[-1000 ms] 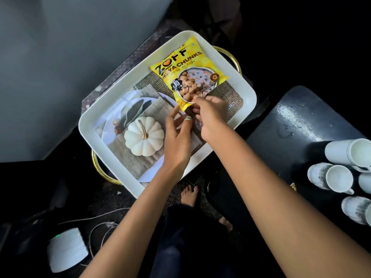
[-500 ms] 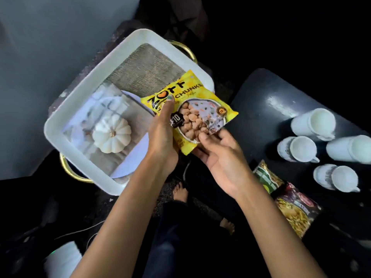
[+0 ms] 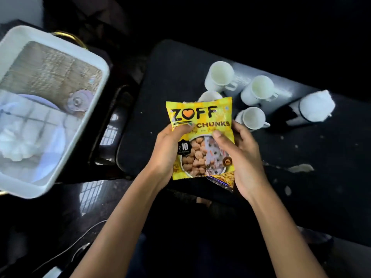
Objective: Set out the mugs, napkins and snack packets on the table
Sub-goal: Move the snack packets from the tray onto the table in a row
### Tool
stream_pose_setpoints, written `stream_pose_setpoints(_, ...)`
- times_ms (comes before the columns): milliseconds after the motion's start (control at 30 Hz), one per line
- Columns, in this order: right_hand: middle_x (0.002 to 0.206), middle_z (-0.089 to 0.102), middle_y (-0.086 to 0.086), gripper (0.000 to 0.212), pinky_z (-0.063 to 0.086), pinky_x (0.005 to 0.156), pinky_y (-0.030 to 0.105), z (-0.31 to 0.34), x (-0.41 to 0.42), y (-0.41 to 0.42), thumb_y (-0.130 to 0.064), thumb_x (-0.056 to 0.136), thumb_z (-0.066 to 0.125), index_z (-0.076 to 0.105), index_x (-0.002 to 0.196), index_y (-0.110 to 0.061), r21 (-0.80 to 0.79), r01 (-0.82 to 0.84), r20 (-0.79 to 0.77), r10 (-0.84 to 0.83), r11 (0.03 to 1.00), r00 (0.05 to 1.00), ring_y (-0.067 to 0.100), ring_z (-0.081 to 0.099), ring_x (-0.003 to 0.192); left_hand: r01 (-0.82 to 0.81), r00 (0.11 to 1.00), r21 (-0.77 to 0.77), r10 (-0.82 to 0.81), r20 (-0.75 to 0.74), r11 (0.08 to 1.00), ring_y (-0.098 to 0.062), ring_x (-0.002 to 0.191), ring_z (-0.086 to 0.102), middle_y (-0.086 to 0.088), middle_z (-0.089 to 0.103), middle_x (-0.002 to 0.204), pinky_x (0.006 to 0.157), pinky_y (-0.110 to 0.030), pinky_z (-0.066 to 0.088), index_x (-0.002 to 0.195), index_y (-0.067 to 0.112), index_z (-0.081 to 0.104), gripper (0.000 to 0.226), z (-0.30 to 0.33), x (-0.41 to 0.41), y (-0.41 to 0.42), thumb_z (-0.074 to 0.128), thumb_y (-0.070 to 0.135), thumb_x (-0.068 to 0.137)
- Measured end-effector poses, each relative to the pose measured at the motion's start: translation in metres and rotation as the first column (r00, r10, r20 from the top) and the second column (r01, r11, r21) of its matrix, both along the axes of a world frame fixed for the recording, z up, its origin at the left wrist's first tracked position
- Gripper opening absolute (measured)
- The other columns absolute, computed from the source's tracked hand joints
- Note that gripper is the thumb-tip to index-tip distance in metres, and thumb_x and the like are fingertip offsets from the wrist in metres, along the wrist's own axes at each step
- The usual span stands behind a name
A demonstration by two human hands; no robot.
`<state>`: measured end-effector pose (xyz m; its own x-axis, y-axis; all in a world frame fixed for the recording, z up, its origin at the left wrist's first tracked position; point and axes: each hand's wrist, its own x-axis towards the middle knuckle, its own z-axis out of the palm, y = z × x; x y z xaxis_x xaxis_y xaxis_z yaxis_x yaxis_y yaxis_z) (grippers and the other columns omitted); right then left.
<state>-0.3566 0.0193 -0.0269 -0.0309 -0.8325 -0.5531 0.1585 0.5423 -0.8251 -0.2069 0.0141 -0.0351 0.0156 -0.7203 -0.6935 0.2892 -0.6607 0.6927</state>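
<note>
A yellow Zoff soya chunks packet (image 3: 201,119) is held upright over the near edge of the black table (image 3: 172,81). My left hand (image 3: 167,150) grips its left side and my right hand (image 3: 241,157) grips its right side, thumb across the front. Another snack packet (image 3: 222,180) peeks out under its lower right corner. Several white mugs stand behind it: one at the back (image 3: 219,76), one to its right (image 3: 258,90), one nearer (image 3: 252,117), one mostly hidden by the packet (image 3: 209,96). A dark holder with white napkins (image 3: 315,106) stands at the right.
A white tray (image 3: 94,109) with gold handles sits to the left, off the table, holding a woven mat, a plate and a white pumpkin (image 3: 18,145), all blurred. White specks dot the table top. Cables lie on the dark floor at the bottom left.
Both hands carried the yellow packet out of the tray and rightward until it is over the black table. The view swung right, so the tray now sits at the far left.
</note>
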Motion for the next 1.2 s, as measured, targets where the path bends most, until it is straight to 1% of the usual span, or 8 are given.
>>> stream_pose_setpoints(133, 0.097, 0.075, -0.006, 0.035, 0.053, 0.070, 0.013, -0.009, -0.041, 0.024, -0.016, 0.077, 0.075, 0.061, 0.109, -0.016, -0.051, 0.101, -0.146, -0.108, 0.994, 0.983, 0.008, 0.070, 0.091, 0.152, 0.984, 0.007, -0.152, 0.091, 0.988, -0.023, 0.112, 0.064, -0.002, 0.067, 0.122, 0.099, -0.049, 0.048, 0.126, 0.019, 0.055, 0.056, -0.006, -0.047, 0.015, 0.064, 0.044, 0.076)
stream_pose_setpoints(267, 0.092, 0.073, -0.008, 0.032, 0.051, 0.068, 0.011, -0.025, -0.077, 0.053, -0.016, 0.077, 0.075, 0.059, 0.105, -0.023, -0.037, 0.224, -0.269, -0.226, 0.974, 0.936, 0.002, 0.069, 0.086, 0.278, 0.937, -0.070, -0.255, 0.239, 0.958, -0.002, 0.094, 0.066, 0.014, 0.066, 0.106, 0.084, -0.028, 0.054, 0.124, 0.027, 0.047, 0.038, -0.021, -0.091, 0.037, 0.063, 0.028, 0.090)
stream_pose_setpoints(400, 0.094, 0.070, -0.009, 0.025, 0.049, 0.064, 0.006, -0.048, -0.106, 0.079, -0.021, 0.083, 0.069, 0.059, 0.106, -0.023, 0.001, 0.361, -0.324, -0.341, 0.933, 0.883, -0.004, 0.067, 0.082, 0.433, 0.852, -0.119, -0.363, 0.377, 0.893, 0.007, 0.120, 0.046, 0.019, 0.051, 0.129, 0.100, -0.018, 0.039, 0.143, 0.026, 0.032, 0.059, -0.034, -0.125, 0.052, 0.060, 0.021, 0.092)
stream_pose_setpoints(500, 0.094, 0.066, -0.012, 0.030, 0.049, 0.065, 0.009, -0.067, -0.126, 0.089, -0.018, 0.088, 0.063, 0.055, 0.117, -0.014, 0.046, 0.391, -0.355, -0.350, 0.919, 0.867, -0.005, 0.064, 0.080, 0.585, 0.675, -0.112, -0.405, 0.617, 0.804, -0.015, 0.131, 0.038, 0.004, 0.043, 0.144, 0.108, -0.028, 0.031, 0.149, 0.022, 0.026, 0.065, -0.044, -0.136, 0.057, 0.058, 0.022, 0.093)
stream_pose_setpoints(667, 0.123, 0.059, 0.003, 0.045, 0.046, 0.093, 0.037, -0.090, -0.147, 0.092, -0.022, 0.093, 0.056, 0.039, 0.134, -0.015, 0.223, 0.255, -0.457, -0.131, 0.941, 0.880, 0.018, 0.057, 0.110, 0.773, 0.245, 0.031, -0.344, 0.906, 0.633, -0.019, 0.141, 0.021, 0.003, 0.032, 0.153, 0.112, -0.041, 0.019, 0.146, 0.025, 0.031, 0.054, -0.065, -0.129, 0.057, 0.048, 0.030, 0.095)
stream_pose_setpoints(833, 0.149, 0.034, 0.007, 0.063, 0.025, 0.105, 0.055, -0.087, -0.144, 0.092, -0.028, 0.087, 0.058, 0.030, 0.142, -0.018, 0.052, -0.062, -0.891, 0.074, 0.997, 0.449, 0.028, 0.030, 0.136, 0.855, -0.047, 0.212, -0.337, 0.940, 0.473, -0.020, 0.149, -0.006, 0.004, 0.005, 0.162, 0.118, -0.041, -0.004, 0.152, 0.028, 0.010, 0.059, -0.092, -0.117, 0.059, 0.023, 0.047, 0.098)
stream_pose_setpoints(967, 0.159, 0.013, 0.006, 0.060, 0.013, 0.113, 0.054, -0.097, -0.137, 0.088, -0.044, 0.093, 0.046, 0.025, 0.146, -0.029, 0.168, -0.480, -0.940, 0.286, 0.861, 0.184, 0.032, 0.011, 0.145, 0.879, -0.262, 0.346, -0.274, 0.925, 0.327, -0.022, 0.145, -0.017, 0.004, -0.014, 0.159, 0.115, -0.040, -0.013, 0.150, 0.035, -0.013, 0.065, -0.116, -0.113, 0.064, 0.012, 0.058, 0.094)
stream_pose_setpoints(1200, 0.160, -0.005, 0.005, 0.068, 0.001, 0.113, 0.059, -0.127, -0.142, 0.080, -0.064, 0.090, 0.026, 0.000, 0.148, -0.039, 0.354, -0.548, -0.905, 0.426, 0.758, 0.005, 0.032, -0.005, 0.147, 0.844, -0.215, 0.308, -0.251, 0.944, 0.438, -0.029, 0.147, 0.002, -0.001, -0.001, 0.159, 0.117, -0.048, 0.007, 0.152, 0.029, 0.006, 0.065, -0.128, -0.115, 0.067, 0.021, 0.057, 0.095)
